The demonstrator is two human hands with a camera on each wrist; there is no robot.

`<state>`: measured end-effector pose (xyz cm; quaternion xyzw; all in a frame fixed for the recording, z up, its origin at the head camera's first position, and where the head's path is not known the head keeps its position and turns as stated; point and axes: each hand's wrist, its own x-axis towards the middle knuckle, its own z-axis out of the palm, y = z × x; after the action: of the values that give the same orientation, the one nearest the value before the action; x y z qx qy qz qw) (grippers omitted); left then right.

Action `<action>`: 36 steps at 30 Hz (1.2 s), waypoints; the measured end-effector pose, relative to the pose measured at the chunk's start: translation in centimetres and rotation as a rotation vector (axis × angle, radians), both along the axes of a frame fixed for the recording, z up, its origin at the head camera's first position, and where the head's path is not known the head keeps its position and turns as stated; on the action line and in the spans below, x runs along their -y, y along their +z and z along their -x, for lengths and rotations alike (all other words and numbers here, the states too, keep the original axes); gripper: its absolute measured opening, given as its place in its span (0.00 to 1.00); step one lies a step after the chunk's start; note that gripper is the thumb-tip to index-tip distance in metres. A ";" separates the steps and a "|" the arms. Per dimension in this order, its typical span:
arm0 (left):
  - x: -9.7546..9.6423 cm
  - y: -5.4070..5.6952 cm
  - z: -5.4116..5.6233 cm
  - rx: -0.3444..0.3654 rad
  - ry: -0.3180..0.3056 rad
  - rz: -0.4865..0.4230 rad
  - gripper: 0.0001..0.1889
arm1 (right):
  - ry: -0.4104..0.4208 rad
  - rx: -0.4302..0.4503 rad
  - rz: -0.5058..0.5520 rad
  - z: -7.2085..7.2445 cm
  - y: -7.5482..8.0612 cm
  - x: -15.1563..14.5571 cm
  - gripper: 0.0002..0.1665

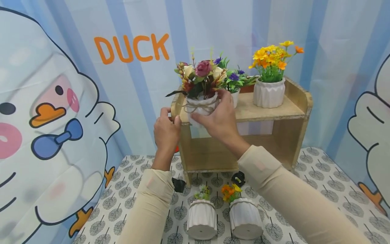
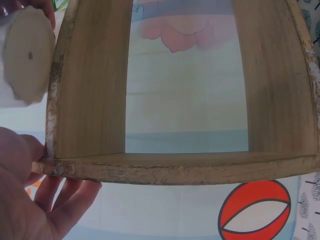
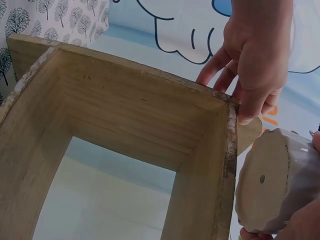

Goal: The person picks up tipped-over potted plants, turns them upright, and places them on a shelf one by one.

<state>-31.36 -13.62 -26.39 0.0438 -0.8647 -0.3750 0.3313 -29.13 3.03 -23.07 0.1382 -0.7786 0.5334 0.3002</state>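
Note:
My right hand (image 1: 223, 118) grips a white flower pot (image 1: 199, 105) tied with a twine bow. Mauve and cream roses (image 1: 203, 68) fill it. The pot is upright over the left end of the top board of a wooden shelf (image 1: 274, 113). In the right wrist view its pale underside (image 3: 262, 179) shows, with a small hole, beside the board's front edge. My left hand (image 1: 167, 132) holds the shelf's left side panel near the top corner. Thumb and fingers of that left hand (image 2: 30, 200) lie on either side of the wood in the left wrist view.
On the shelf top stand a white pot of yellow and orange flowers (image 1: 269, 92) and a partly hidden purple-flowered plant (image 1: 234, 77). Two white pots, one with pale flowers (image 1: 201, 220) and one with orange flowers (image 1: 246, 218), lie tipped on the tree-patterned cloth (image 1: 122, 193). A duck-print curtain (image 1: 213, 27) hangs behind.

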 end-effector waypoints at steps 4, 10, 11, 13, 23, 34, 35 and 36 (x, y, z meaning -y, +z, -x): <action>0.1 0.0 0.1 -0.023 0.004 0.011 0.17 | 0.000 0.006 0.002 0.5 0.2 0.7 0.59; 0.3 -0.1 0.1 -0.039 0.005 0.012 0.16 | -0.004 0.018 -0.007 1.3 0.5 1.6 0.60; 0.3 -0.1 0.1 -0.035 0.007 0.011 0.16 | -0.004 0.023 -0.008 1.4 0.5 1.8 0.61; 0.2 -0.1 0.0 -0.026 0.009 0.012 0.16 | -0.010 0.028 -0.009 1.6 0.6 2.0 0.61; 0.2 0.0 0.0 -0.010 0.025 0.028 0.17 | -0.035 0.051 0.004 2.9 1.1 3.0 0.61; -0.1 -0.1 -0.1 -0.002 0.016 0.038 0.16 | -0.098 0.090 0.002 5.0 1.1 3.6 0.61; -0.1 -0.2 -0.1 -0.004 0.016 0.041 0.16 | -0.103 0.091 -0.002 5.1 1.1 3.7 0.61; -0.1 -0.2 -0.2 -0.007 0.018 0.043 0.16 | -0.107 0.094 -0.006 5.3 1.0 3.7 0.61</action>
<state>-31.19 -13.53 -26.58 0.0430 -0.8710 -0.3537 0.3383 -34.47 -0.68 -22.07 0.0721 -0.7997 0.5203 0.2907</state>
